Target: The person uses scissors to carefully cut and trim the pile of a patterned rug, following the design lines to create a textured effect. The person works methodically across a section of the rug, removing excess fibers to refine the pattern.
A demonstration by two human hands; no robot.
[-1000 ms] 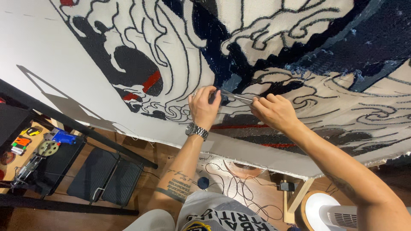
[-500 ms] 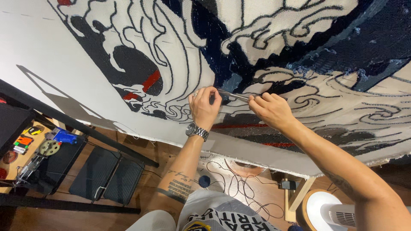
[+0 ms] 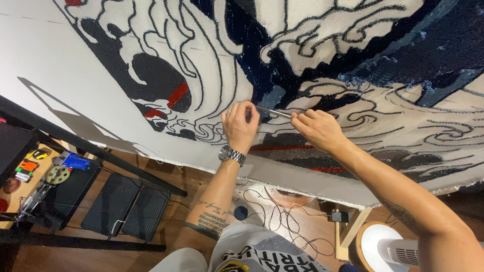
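Observation:
A large tufted rug canvas (image 3: 75, 85) hangs stretched in front of me, patterned with black, dark blue, cream and red swirls. My left hand (image 3: 239, 123), a metal watch on its wrist, pinches the cloth near the black swirl lines. My right hand (image 3: 317, 128) is shut on a slim metal tool (image 3: 272, 112), probably small scissors, whose tip rests on the rug between both hands. What the left fingers pinch is too small to make out.
A black frame bar (image 3: 91, 151) runs diagonally below the canvas. At lower left a side table (image 3: 30, 176) carries small tools and coloured items. Two black cases (image 3: 126, 206) lie on the wood floor, with tangled cables (image 3: 277, 216) and a white fan (image 3: 388, 249) at lower right.
Both hands have stayed at the same spot on the rug. The right hand has shifted slightly down and left along the tool.

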